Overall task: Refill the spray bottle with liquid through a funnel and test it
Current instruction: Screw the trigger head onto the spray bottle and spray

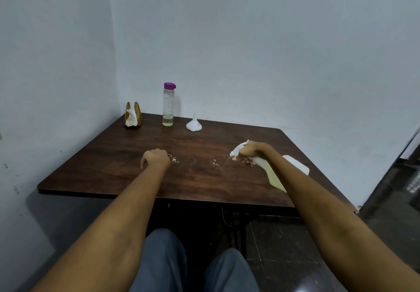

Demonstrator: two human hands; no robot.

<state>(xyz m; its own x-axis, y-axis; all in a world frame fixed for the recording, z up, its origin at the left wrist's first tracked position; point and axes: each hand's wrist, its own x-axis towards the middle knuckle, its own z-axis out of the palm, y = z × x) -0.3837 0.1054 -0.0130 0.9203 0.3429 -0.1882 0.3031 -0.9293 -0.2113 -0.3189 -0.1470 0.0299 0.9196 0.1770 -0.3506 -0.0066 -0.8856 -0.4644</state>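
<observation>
My right hand (pixel 251 150) grips the white trigger head of a spray bottle (pixel 273 178), which is tilted with its nozzle pointing left over the table and its pale yellow body running back under my forearm. My left hand (pixel 155 158) rests on the dark wooden table (pixel 109 162) with fingers curled and nothing in it. A tall clear bottle (pixel 168 105) with a purple cap and a little pale liquid stands at the back. A white funnel (pixel 193 124) lies mouth down to its right. Small wet drops (pixel 173 159) speckle the wood by my left hand.
A napkin holder (pixel 133 115) with white tissue stands in the back left corner. A flat white object (pixel 296 164) lies near the table's right edge, partly behind my right arm. Walls close in at the left and back. My knees are below the front edge.
</observation>
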